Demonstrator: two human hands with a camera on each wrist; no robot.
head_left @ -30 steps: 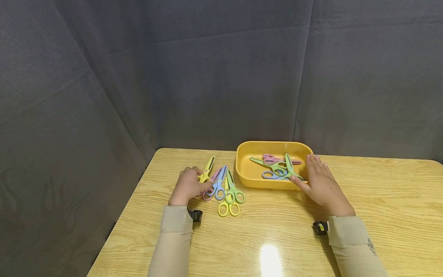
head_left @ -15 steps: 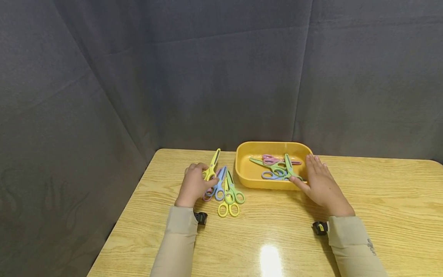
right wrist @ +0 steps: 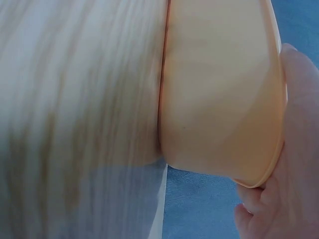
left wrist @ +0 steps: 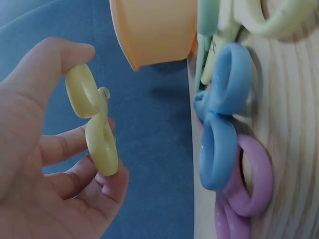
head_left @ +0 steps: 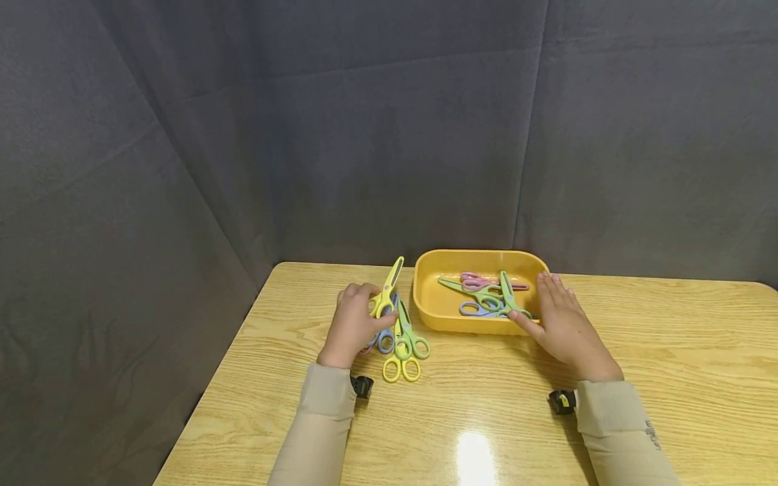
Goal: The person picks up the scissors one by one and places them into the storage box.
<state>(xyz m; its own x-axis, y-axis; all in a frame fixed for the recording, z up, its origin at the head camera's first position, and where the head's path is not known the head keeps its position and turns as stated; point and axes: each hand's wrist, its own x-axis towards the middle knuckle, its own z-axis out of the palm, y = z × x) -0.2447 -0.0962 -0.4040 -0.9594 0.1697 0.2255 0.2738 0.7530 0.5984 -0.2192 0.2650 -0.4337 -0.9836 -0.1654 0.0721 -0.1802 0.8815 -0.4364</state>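
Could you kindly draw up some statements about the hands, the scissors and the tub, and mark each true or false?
1. The left hand holds yellow scissors. True.
2. The right hand touches the tub. True.
3. The tub holds no scissors. False: pink scissors and green scissors lie in it.
4. There are blue scissors on the table. True.
5. The scissors in the left hand are inside the tub. False: they are held outside, to its left.
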